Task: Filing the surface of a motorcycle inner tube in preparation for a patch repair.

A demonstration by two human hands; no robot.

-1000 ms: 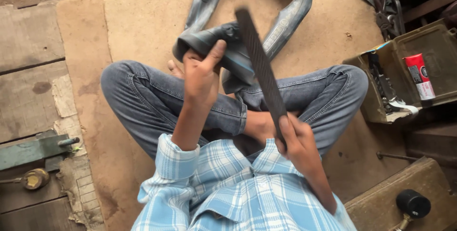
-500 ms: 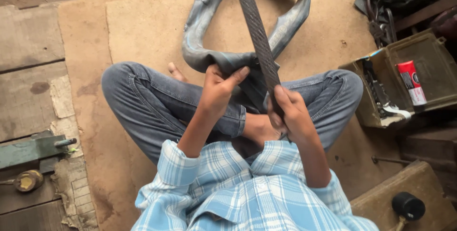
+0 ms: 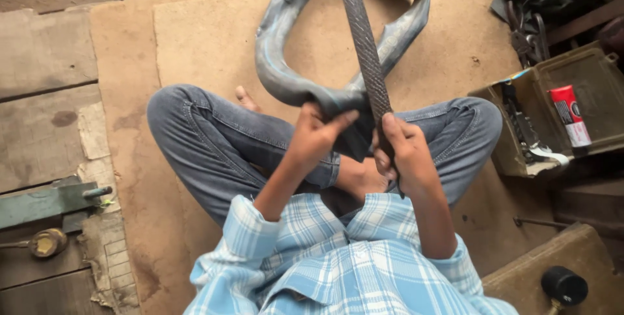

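The grey inner tube is pinned by the left hand; the rasp is gripped in the closed right hand, roughening apparently underway.

We've got a grey rubber inner tube, deflated & limp, lying in a loose loop on the tan board in front of our crossed legs. Its near end is bunched over our lap, pinned there under our left hand; the far curve runs off toward the top edge of view. Surface looks dusty, w/ a small valve stub on the left side of the loop. Across it we hold a long dark rasp file, rough-toothed, flat & narrow, slanting from our right hand up past the tube's loop & out of the pic at top.
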